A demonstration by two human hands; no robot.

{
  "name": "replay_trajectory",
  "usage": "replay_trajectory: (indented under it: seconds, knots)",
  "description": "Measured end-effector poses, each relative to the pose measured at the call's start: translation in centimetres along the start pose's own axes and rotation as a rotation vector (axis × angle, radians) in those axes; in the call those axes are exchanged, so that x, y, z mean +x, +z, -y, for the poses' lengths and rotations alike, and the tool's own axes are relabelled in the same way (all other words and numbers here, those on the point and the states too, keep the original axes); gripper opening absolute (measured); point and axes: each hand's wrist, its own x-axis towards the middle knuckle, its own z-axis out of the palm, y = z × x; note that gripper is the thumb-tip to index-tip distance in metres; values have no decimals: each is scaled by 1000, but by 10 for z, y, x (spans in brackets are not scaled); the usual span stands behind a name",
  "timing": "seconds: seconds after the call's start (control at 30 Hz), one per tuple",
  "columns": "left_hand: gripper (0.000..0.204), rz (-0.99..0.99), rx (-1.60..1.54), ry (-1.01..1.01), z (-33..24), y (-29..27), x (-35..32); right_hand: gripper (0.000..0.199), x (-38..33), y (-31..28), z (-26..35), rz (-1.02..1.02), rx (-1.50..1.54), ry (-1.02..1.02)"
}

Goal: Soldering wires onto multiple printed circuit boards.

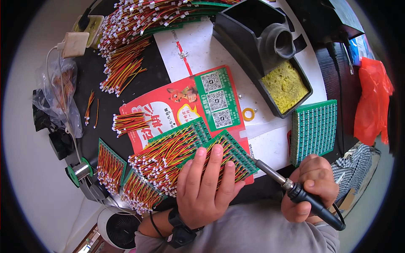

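My right hand (313, 185) is closed round the black handle of a soldering iron (273, 172). The iron's thin tip points up and left, close to the right edge of a green circuit board (240, 154). Across this board my left hand (209, 189) lies flat, fingers spread, over rows of red and yellow wires. Those wires (162, 162) end in small white connectors. Another wired green board (201, 130) lies partly beneath the first. Whether the tip touches a pad is too small to tell.
A black iron stand (253, 46) holds a yellow sponge (284, 86). To the right stands a stack of green boards (314, 130). Bundled wires (126, 71) lie at the far left, a solder spool (80, 172) at the left edge. A yellow ring (244, 116) rests on the red card (168, 101).
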Motion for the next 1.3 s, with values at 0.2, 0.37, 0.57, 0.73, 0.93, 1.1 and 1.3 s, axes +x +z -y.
replay_trajectory:
  seconds: [0.2, 0.37, 0.57, 0.73, 0.93, 1.1, 1.3]
  knots:
    - [48, 0, 9, 4, 0, 0, 0, 38, -4, -1, 0, 34, 28, 18]
    - [49, -23, 6, -1, 0, 1, -1, 41, -1, -4, 0, 38, 24, 11]
    - [48, 32, 9, 17, -1, -1, 1, 45, 0, -7, 0, 56, 37, 10]
    - [49, 11, -9, 7, 1, 2, -1, 46, 0, -7, 0, 55, 30, 13]
    - [50, -15, -80, 11, 2, 1, -1, 45, 0, -7, 1, 51, 36, 15]
    - [51, -32, -59, 22, 3, 1, -1, 45, -1, -6, 0, 41, 25, 7]
    - [48, -27, -67, 15, 2, 0, -1, 45, 0, -5, 0, 29, 21, -6]
